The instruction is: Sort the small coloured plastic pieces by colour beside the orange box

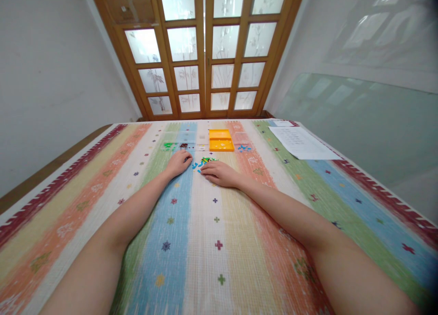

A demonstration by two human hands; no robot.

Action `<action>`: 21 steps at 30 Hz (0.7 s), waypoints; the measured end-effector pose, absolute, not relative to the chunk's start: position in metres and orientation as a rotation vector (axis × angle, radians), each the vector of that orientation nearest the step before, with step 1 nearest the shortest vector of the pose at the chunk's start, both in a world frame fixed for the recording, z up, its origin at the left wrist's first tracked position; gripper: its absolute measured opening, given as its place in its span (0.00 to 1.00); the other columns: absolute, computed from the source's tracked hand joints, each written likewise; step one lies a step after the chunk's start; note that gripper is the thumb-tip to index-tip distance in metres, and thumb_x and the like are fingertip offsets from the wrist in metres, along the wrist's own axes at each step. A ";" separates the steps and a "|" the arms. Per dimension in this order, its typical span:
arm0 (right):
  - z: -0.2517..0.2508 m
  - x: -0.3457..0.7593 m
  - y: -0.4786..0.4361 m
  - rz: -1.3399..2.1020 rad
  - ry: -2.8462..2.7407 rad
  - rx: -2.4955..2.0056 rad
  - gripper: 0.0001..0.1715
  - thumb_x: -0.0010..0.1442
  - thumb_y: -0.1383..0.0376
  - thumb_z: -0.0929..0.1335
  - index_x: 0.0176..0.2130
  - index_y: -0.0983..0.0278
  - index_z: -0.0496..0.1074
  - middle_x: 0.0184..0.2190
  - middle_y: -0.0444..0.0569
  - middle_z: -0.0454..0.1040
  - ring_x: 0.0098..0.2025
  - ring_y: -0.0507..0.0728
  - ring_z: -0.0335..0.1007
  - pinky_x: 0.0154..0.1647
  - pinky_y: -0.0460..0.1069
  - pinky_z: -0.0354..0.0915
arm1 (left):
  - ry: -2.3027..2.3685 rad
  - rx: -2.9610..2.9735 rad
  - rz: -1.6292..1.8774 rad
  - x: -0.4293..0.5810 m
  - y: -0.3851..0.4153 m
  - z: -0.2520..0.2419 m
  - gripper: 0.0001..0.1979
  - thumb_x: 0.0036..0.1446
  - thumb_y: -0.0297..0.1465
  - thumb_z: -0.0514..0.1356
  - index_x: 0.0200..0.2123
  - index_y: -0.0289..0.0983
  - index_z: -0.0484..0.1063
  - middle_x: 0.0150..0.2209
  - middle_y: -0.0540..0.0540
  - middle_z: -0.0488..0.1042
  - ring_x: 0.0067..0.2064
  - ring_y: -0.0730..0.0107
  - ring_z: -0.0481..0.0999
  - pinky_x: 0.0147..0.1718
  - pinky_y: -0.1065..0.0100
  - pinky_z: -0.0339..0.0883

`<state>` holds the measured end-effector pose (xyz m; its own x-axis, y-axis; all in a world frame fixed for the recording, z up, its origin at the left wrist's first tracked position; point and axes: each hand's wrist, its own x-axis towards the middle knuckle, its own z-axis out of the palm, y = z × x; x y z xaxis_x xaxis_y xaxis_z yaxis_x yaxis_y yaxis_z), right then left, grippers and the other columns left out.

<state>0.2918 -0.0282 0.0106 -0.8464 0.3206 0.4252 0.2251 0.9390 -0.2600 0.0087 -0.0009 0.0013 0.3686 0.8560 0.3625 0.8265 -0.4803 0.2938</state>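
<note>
A small pile of mixed green, yellow, blue and dark pieces [208, 160] lies on the striped cloth between my hands. Several loose blue pieces [195, 165] are scattered at its left side. My left hand [179, 163] rests to the left of the pile, its fingers curled in toward the thumb; whatever may be between the fingertips is too small to make out. Stretched out low over the cloth, the fingers of my right hand [221, 173] lie at the near edge of the pile, close to the blue pieces. The underside of that hand is hidden.
Beyond the pile stand clear boxes holding green pieces [169, 145], dark brown pieces [184, 146] and blue pieces [244, 148]. An open orange box [221, 135] with small light pieces sits among them. Printed paper [301, 142] lies at the right on the tablecloth [201, 260].
</note>
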 end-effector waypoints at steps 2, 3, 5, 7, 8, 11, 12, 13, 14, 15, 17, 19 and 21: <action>0.011 0.292 -0.029 0.284 -2.618 -0.392 0.18 0.73 0.65 0.66 0.58 0.60 0.79 0.57 0.55 0.80 0.60 0.61 0.74 0.65 0.61 0.67 | 1.570 2.543 0.730 0.009 -0.001 0.002 0.13 0.70 0.36 0.55 0.41 0.39 0.79 0.41 0.42 0.77 0.47 0.57 0.75 0.53 0.56 0.68; 0.011 0.292 -0.029 0.289 -2.618 -0.392 0.18 0.73 0.65 0.66 0.58 0.60 0.79 0.57 0.55 0.80 0.60 0.61 0.74 0.65 0.61 0.67 | 1.572 2.537 0.728 0.009 -0.002 0.002 0.13 0.69 0.36 0.55 0.41 0.39 0.79 0.41 0.42 0.77 0.47 0.56 0.75 0.53 0.56 0.68; 0.012 0.292 -0.029 0.295 -2.616 -0.394 0.18 0.73 0.65 0.66 0.58 0.60 0.79 0.57 0.55 0.80 0.60 0.61 0.74 0.65 0.62 0.67 | 1.576 2.522 0.731 0.009 -0.002 0.003 0.12 0.69 0.36 0.56 0.41 0.40 0.79 0.41 0.42 0.77 0.48 0.56 0.74 0.53 0.56 0.68; 0.012 0.292 -0.029 0.298 -2.613 -0.394 0.18 0.73 0.65 0.66 0.58 0.60 0.79 0.57 0.55 0.80 0.60 0.61 0.74 0.64 0.61 0.67 | 1.576 2.514 0.738 0.009 -0.002 0.002 0.12 0.68 0.36 0.56 0.40 0.40 0.79 0.41 0.42 0.77 0.48 0.56 0.74 0.53 0.56 0.68; 0.012 0.292 -0.029 0.298 -2.613 -0.392 0.18 0.73 0.65 0.66 0.58 0.60 0.79 0.57 0.55 0.80 0.60 0.61 0.74 0.64 0.61 0.67 | 1.574 2.513 0.742 0.009 -0.002 0.002 0.12 0.68 0.36 0.57 0.40 0.40 0.79 0.41 0.43 0.77 0.48 0.57 0.74 0.54 0.56 0.68; 0.011 0.292 -0.029 0.289 -2.616 -0.391 0.18 0.73 0.65 0.66 0.58 0.60 0.79 0.57 0.55 0.80 0.60 0.61 0.74 0.65 0.61 0.67 | 1.554 2.525 0.756 0.009 -0.001 0.000 0.12 0.68 0.36 0.56 0.40 0.40 0.79 0.41 0.42 0.77 0.47 0.57 0.74 0.53 0.56 0.68; 0.011 0.292 -0.029 0.285 -2.616 -0.391 0.18 0.73 0.65 0.66 0.58 0.60 0.79 0.57 0.54 0.80 0.60 0.61 0.74 0.65 0.61 0.67 | 1.547 2.530 0.760 0.009 -0.001 0.000 0.12 0.69 0.36 0.56 0.40 0.39 0.79 0.41 0.42 0.77 0.47 0.57 0.74 0.53 0.56 0.68; 0.011 0.292 -0.029 0.282 -2.617 -0.393 0.18 0.73 0.65 0.66 0.58 0.60 0.79 0.56 0.54 0.80 0.60 0.60 0.74 0.65 0.61 0.67 | 1.542 2.532 0.763 0.009 -0.001 0.000 0.12 0.69 0.36 0.56 0.40 0.39 0.79 0.41 0.42 0.77 0.47 0.57 0.74 0.53 0.56 0.68; 0.011 0.292 -0.029 0.282 -2.618 -0.395 0.18 0.73 0.65 0.66 0.57 0.60 0.79 0.56 0.54 0.80 0.60 0.60 0.74 0.65 0.60 0.67 | 1.541 2.532 0.763 0.009 -0.001 0.000 0.13 0.69 0.36 0.56 0.40 0.39 0.79 0.41 0.42 0.77 0.47 0.57 0.74 0.53 0.56 0.68; 0.011 0.292 -0.029 0.283 -2.617 -0.398 0.18 0.73 0.65 0.66 0.57 0.60 0.79 0.56 0.54 0.80 0.60 0.60 0.74 0.65 0.60 0.67 | 1.542 2.530 0.760 0.009 -0.001 0.000 0.13 0.69 0.36 0.56 0.40 0.39 0.79 0.41 0.42 0.77 0.47 0.56 0.75 0.53 0.56 0.68; 0.010 0.292 -0.028 0.288 -2.615 -0.404 0.18 0.73 0.65 0.66 0.57 0.59 0.79 0.56 0.53 0.80 0.60 0.60 0.74 0.65 0.60 0.67 | 1.547 2.524 0.752 0.010 -0.002 0.001 0.12 0.69 0.35 0.56 0.40 0.39 0.79 0.41 0.42 0.77 0.47 0.56 0.75 0.53 0.56 0.68; 0.010 0.292 -0.028 0.292 -2.614 -0.407 0.18 0.73 0.65 0.67 0.57 0.59 0.79 0.56 0.53 0.80 0.60 0.60 0.74 0.65 0.60 0.67 | 1.548 2.521 0.750 0.010 -0.002 0.002 0.12 0.68 0.35 0.56 0.40 0.39 0.79 0.42 0.42 0.77 0.47 0.57 0.75 0.53 0.56 0.68; 0.010 0.292 -0.028 0.294 -2.614 -0.411 0.18 0.73 0.65 0.67 0.58 0.59 0.79 0.56 0.53 0.80 0.60 0.60 0.74 0.65 0.60 0.67 | 1.547 2.520 0.752 0.010 -0.002 0.002 0.11 0.68 0.35 0.57 0.40 0.39 0.80 0.41 0.42 0.77 0.47 0.57 0.75 0.53 0.56 0.69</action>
